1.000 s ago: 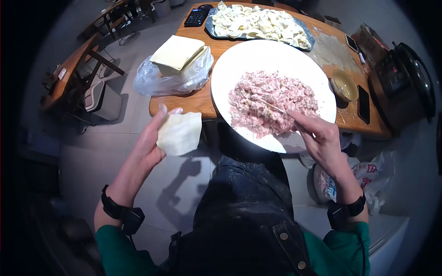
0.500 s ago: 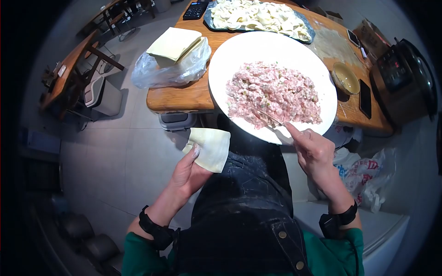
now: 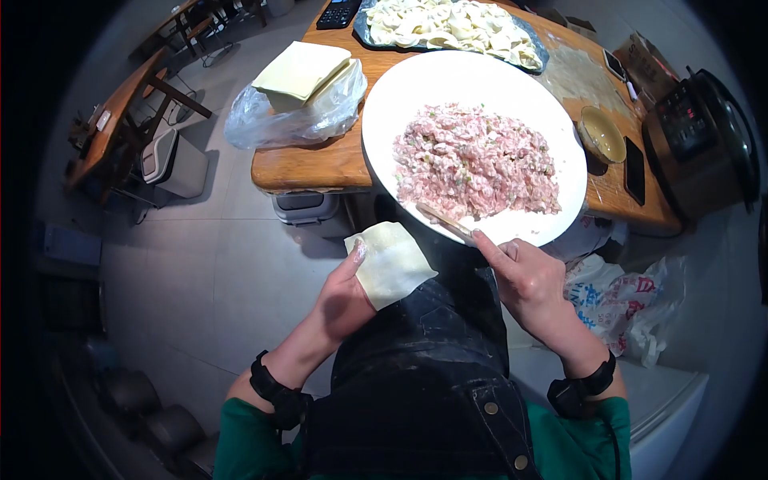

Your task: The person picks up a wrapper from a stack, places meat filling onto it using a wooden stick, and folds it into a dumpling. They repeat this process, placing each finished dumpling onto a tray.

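My left hand [image 3: 342, 292] holds a square dough wrapper [image 3: 394, 262], thumb on its upper left edge, the sheet lying over the palm and fingers. In my right hand [image 3: 528, 280] is a thin flat wooden stick [image 3: 445, 222], gripped at its lower end with the index finger stretched along it. The stick's tip overlaps the near rim of a large white plate [image 3: 480, 76]. Pink minced meat filling [image 3: 480, 164] with green bits is heaped on that plate.
A stack of wrappers [image 3: 300, 72] sits on a plastic bag [image 3: 320, 120] at the table's left corner. Behind the plate stands a tray of folded dumplings [image 3: 448, 28]. To the right are a small bowl [image 3: 602, 136], a phone [image 3: 634, 172] and an electric cooker [image 3: 700, 144].
The stick has moved out of the meat toward the near rim, shifting left and down with my right hand. My left hand has brought the wrapper right, closer to the plate, and turned it.
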Demonstrator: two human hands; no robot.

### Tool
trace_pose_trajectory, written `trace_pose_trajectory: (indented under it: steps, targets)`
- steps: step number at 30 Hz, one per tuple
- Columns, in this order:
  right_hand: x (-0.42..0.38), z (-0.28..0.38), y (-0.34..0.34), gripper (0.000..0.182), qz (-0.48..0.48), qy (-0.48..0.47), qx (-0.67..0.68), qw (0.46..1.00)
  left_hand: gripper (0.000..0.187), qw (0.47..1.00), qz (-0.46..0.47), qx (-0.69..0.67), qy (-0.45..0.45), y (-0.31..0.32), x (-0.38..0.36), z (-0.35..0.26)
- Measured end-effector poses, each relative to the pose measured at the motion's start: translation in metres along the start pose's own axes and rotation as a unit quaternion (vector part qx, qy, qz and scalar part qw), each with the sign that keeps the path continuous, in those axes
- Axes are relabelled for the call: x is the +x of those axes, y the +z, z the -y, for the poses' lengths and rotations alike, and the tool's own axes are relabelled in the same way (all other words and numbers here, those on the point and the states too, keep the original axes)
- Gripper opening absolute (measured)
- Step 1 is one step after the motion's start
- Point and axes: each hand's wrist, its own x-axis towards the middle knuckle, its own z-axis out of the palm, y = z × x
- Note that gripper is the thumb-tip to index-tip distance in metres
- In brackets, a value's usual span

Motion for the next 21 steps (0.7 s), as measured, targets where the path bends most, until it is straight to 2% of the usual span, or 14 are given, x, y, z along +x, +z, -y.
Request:
trace_pose_trajectory:
  steps: [7, 11, 15, 17, 19, 21]
  targets:
    - [-0.008, -0.013, 0.001, 0.055, -0.052, 0.035, 0.041, 0.997, 0.049, 0.998, -0.02, 0.052, -0.012, 0.014, 0.009, 0.0]
    - [-0.004, -0.008, 0.009, 0.053, -0.031, 0.045, 0.098, 0.994, 0.048, 0.998, -0.03, 0.054, -0.007, 0.039, 0.023, -0.001]
    - [-0.001, -0.002, 0.01, 0.055, -0.006, 0.052, 0.097, 0.994, 0.046, 1.0, 0.005, 0.027, -0.01, 0.055, 0.025, -0.001]
    - [-0.004, 0.003, 0.01, 0.058, -0.006, 0.028, 0.114, 0.993, 0.046, 0.999, 0.009, 0.031, -0.004, 0.052, 0.026, -0.001]
    - [-0.014, 0.011, 0.014, 0.059, -0.018, -0.02, 0.059, 0.998, 0.047, 1.0, 0.004, 0.011, -0.004, 0.043, 0.027, 0.001]
    - [-0.022, 0.014, 0.018, 0.06, -0.023, -0.026, 0.048, 0.998, 0.046, 0.999, -0.015, 0.029, -0.004, 0.041, 0.024, 0.002]
